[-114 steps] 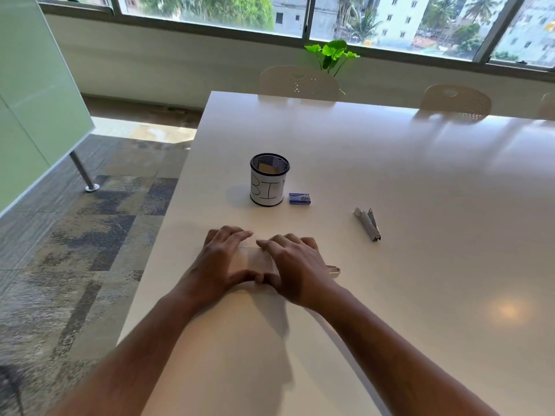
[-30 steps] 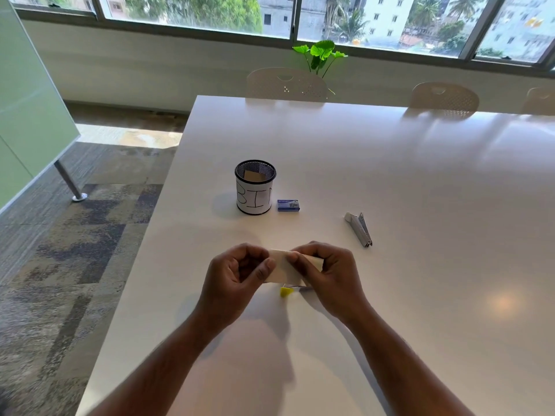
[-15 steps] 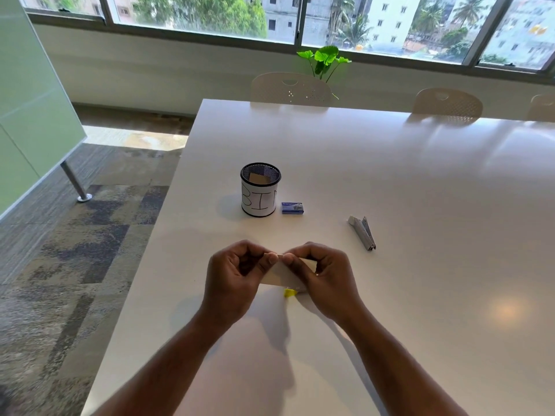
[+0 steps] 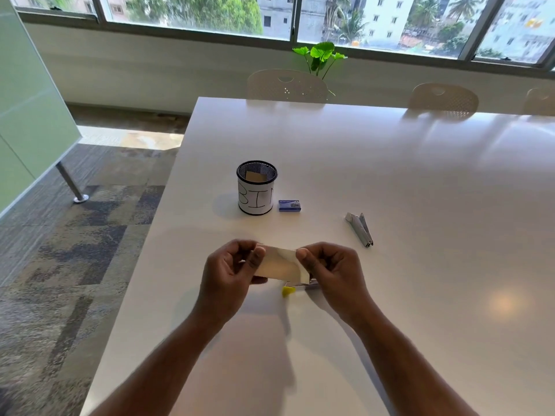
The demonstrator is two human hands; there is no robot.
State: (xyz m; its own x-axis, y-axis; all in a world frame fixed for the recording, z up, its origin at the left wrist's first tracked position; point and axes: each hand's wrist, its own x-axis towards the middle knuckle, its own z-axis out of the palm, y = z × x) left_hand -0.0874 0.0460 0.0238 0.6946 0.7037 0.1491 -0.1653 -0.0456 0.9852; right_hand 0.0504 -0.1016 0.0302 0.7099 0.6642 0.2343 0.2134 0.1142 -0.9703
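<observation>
Your white counter [image 4: 390, 175] fills most of the view, and everything on it is placed here from the black mesh cup [image 4: 256, 187] with "BIN" written on its white label, which stands near the counter's left edge. Far beyond the cup, two pale chairs [image 4: 286, 85] [image 4: 444, 97] are pushed in at the far side. A green leafy plant [image 4: 319, 54] rises behind the chair nearer the cup.

Your hands are on your side of the cup and a little to its right. Your left hand [image 4: 228, 274] and right hand [image 4: 333, 271] are apart, and each is clamped on one end of a folded piece of pale paper [image 4: 279, 264]. Thumb and curled fingers pinch it, so the paper spans the gap between them. It sits straight toward you from the cup, raised slightly off the counter as far as you can tell.

A brown card scrap [image 4: 255, 176] lies inside the cup. A grey stapler [image 4: 359, 229] lies well to the right of the cup and a little nearer you. A small blue box [image 4: 289, 205] rests just beside the cup's right flank. A small yellow-tipped metal piece [image 4: 288, 291] lies below the paper, nearer you than the cup, partly hidden by your right hand.
</observation>
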